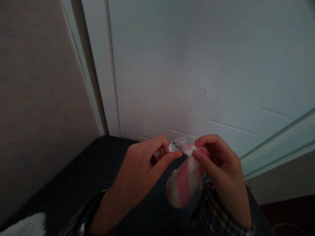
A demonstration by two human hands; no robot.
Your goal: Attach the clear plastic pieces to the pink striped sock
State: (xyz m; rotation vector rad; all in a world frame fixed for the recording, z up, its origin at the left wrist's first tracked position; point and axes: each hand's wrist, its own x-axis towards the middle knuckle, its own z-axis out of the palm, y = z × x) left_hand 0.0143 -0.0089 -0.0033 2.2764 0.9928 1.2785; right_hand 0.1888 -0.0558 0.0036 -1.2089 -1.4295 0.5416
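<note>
My right hand (219,164) pinches the gathered top of a pink-and-white striped sock (183,185) between thumb and fingers. The rest of the sock hangs down, rounded at its lower end. Just left of it, my left hand (145,160) is closed around a small clear plastic piece (173,146) that looks like a clip. The right end of this piece meets the sock's bunched fabric, though whether it grips the cloth I cannot tell. Part of the plastic is hidden inside my left hand.
Below the hands lies a dark surface (98,167). A white door-like panel (159,65) with embossed hearts rises behind it. The left side has a beige wall (41,98). White cloth (27,226) shows at the lower left corner.
</note>
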